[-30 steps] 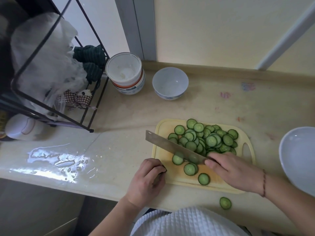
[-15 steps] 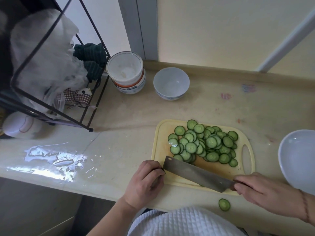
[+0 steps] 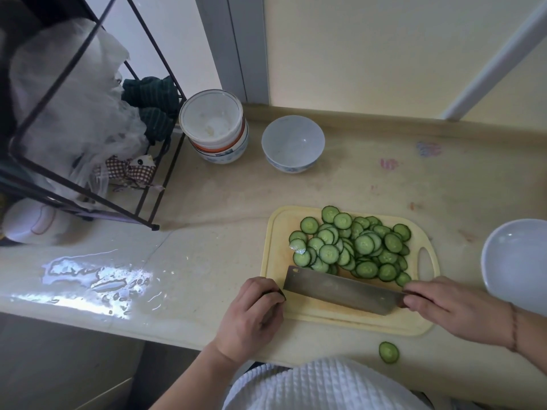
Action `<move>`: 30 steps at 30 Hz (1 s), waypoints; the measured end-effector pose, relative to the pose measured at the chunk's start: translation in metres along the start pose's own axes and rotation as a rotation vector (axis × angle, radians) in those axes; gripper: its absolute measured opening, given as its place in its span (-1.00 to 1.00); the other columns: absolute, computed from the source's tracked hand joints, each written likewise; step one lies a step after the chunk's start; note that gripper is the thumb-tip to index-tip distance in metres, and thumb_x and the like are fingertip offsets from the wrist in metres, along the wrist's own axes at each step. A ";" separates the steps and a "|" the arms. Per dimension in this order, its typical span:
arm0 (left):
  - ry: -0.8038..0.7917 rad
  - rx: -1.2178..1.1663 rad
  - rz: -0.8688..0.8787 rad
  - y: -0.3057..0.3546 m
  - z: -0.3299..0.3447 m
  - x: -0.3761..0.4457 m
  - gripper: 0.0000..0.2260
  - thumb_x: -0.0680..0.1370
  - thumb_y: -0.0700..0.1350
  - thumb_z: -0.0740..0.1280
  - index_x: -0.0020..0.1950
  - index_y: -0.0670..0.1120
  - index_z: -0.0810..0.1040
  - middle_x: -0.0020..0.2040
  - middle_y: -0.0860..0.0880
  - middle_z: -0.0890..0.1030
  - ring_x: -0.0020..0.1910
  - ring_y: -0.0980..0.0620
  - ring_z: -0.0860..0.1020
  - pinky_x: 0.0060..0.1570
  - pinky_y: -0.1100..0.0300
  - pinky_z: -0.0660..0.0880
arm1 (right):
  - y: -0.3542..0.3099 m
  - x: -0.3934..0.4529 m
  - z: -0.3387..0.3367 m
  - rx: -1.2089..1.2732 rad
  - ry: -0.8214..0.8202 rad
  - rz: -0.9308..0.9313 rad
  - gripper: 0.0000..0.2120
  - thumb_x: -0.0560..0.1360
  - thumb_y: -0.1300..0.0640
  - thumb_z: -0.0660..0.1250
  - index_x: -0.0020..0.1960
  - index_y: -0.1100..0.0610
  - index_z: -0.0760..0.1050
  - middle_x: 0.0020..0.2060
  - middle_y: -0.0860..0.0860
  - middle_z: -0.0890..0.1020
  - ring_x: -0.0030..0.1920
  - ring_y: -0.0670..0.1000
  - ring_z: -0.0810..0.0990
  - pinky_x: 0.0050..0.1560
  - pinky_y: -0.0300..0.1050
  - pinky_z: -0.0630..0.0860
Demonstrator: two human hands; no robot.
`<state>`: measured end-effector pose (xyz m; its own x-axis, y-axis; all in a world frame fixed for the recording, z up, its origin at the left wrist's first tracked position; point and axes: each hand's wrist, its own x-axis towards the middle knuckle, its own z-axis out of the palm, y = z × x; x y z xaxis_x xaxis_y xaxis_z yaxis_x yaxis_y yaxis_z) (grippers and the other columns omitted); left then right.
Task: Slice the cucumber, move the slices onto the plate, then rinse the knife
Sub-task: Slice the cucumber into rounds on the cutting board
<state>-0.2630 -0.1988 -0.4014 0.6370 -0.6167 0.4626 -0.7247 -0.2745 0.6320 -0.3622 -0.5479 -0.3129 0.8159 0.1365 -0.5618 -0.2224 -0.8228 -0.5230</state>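
Two hands work at a pale yellow cutting board (image 3: 349, 321) set on a beige counter (image 3: 207, 232). The right hand (image 3: 450, 309) grips the handle end of a broad rectangular knife (image 3: 340, 290), its fingers curled round the handle, which is hidden beneath them. The blade lies across the near part of the board, tilted so that its far tip points toward the left hand (image 3: 251, 315). The left hand rests at the board's near left corner with fingers curled; a small dark object shows at its fingertips, but what it is cannot be told. A heap of cucumber slices (image 3: 352, 247) covers the far half of the board, just beyond the blade. One stray slice (image 3: 388, 352) lies on the counter, near the board's front edge. A white plate (image 3: 518, 264) sits to the right of the board, partly out of frame. Behind the board stand a white bowl (image 3: 292, 143) and, to its left, a stack of bowls (image 3: 216, 125). A black wire rack (image 3: 88, 119) holding plastic bags (image 3: 68, 108) occupies the left, with a wet patch (image 3: 94, 279) on the counter before it.
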 end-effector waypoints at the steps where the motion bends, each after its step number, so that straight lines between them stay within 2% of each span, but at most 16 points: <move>1: -0.001 0.001 0.000 0.000 0.000 0.000 -0.86 0.53 -0.30 0.37 0.04 -0.14 0.51 0.06 -0.04 0.51 0.00 -0.06 0.53 0.13 0.23 0.46 | 0.000 0.001 -0.001 -0.001 0.002 -0.005 -0.30 0.35 -0.60 -0.19 -0.20 -0.04 0.40 -0.39 0.04 0.53 -0.33 0.00 0.52 -0.22 0.00 0.47; 7: -0.011 0.007 -0.008 0.001 0.000 0.000 -0.85 0.52 -0.32 0.38 0.04 -0.14 0.51 0.06 -0.04 0.51 0.00 -0.06 0.52 0.11 0.23 0.45 | 0.006 0.004 -0.001 -0.033 0.039 -0.014 -0.37 0.35 -0.60 -0.21 -0.17 -0.12 0.34 -0.39 0.06 0.52 -0.32 0.00 0.51 -0.20 0.01 0.48; 11: -0.011 0.006 -0.017 0.000 0.001 0.000 -0.86 0.52 -0.31 0.38 0.03 -0.15 0.52 0.05 -0.04 0.51 0.00 -0.05 0.52 0.12 0.24 0.45 | 0.010 0.007 -0.002 -0.040 0.047 -0.023 -0.33 0.37 -0.58 -0.23 -0.19 -0.07 0.37 -0.42 0.01 0.51 -0.35 -0.03 0.50 -0.24 0.01 0.48; 15: -0.008 0.006 -0.019 0.000 0.001 -0.001 -0.85 0.51 -0.32 0.38 0.04 -0.14 0.52 0.05 -0.03 0.51 0.00 -0.05 0.52 0.10 0.22 0.47 | 0.007 0.010 0.000 -0.073 0.081 -0.052 -0.35 0.36 -0.56 -0.28 -0.22 -0.09 0.32 -0.45 -0.06 0.45 -0.31 -0.06 0.48 -0.28 -0.15 0.42; 19: -0.002 0.016 -0.010 0.000 0.001 0.000 -0.87 0.52 -0.30 0.37 0.03 -0.14 0.53 0.04 -0.03 0.51 0.00 -0.05 0.53 0.10 0.22 0.48 | -0.010 0.017 0.001 -0.028 0.074 -0.081 -0.46 0.44 -0.44 -0.16 -0.22 -0.05 0.33 -0.45 -0.08 0.45 -0.34 -0.04 0.49 -0.32 -0.18 0.36; 22: 0.000 0.006 0.013 0.001 0.002 0.000 -0.86 0.53 -0.29 0.38 0.04 -0.13 0.53 0.04 -0.02 0.52 -0.01 -0.06 0.54 0.08 0.21 0.49 | -0.029 0.012 -0.001 -0.088 0.075 -0.088 -0.59 0.48 -0.37 -0.07 -0.21 -0.11 0.35 -0.43 -0.13 0.46 -0.35 -0.07 0.49 -0.33 -0.19 0.39; 23: 0.002 0.009 0.018 0.002 0.002 -0.001 -0.86 0.53 -0.27 0.38 0.04 -0.11 0.53 0.03 -0.01 0.52 -0.04 -0.06 0.54 0.06 0.23 0.50 | -0.035 0.008 -0.001 -0.148 0.110 -0.101 -0.61 0.49 -0.37 -0.05 -0.17 -0.13 0.39 -0.42 -0.18 0.47 -0.37 -0.12 0.48 -0.38 -0.25 0.35; 25: 0.010 0.041 0.021 0.004 0.005 -0.002 -0.86 0.52 -0.23 0.37 0.05 -0.07 0.53 0.00 0.03 0.52 -0.13 -0.03 0.55 -0.07 0.28 0.51 | -0.042 -0.003 0.001 -0.279 0.288 -0.157 -0.61 0.47 -0.40 0.04 -0.07 -0.17 0.48 -0.37 -0.30 0.50 -0.41 -0.23 0.45 -0.44 -0.43 0.23; 27: 0.018 0.075 0.013 0.006 0.011 -0.004 -0.91 0.58 -0.17 0.30 0.07 -0.04 0.52 -0.06 0.04 0.54 -0.21 -0.01 0.53 -0.28 0.23 0.50 | -0.049 -0.012 0.007 -0.338 0.460 -0.170 -0.64 0.43 -0.37 0.15 -0.04 -0.16 0.53 -0.29 -0.34 0.56 -0.38 -0.26 0.51 -0.39 -0.54 0.19; 30: 0.020 0.092 -0.010 0.009 0.019 0.001 -0.88 0.68 -0.07 0.19 0.07 -0.04 0.51 -0.22 -0.07 0.63 -0.28 -0.05 0.53 -0.42 0.16 0.48 | -0.056 -0.010 0.016 -0.319 0.557 -0.193 -0.62 0.39 -0.34 0.21 -0.05 -0.09 0.56 -0.24 -0.29 0.61 -0.33 -0.19 0.57 -0.42 -0.38 0.39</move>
<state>-0.2737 -0.2165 -0.4069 0.6488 -0.5988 0.4696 -0.7387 -0.3475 0.5775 -0.3666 -0.4946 -0.2879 0.9979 0.0624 -0.0175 0.0537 -0.9468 -0.3173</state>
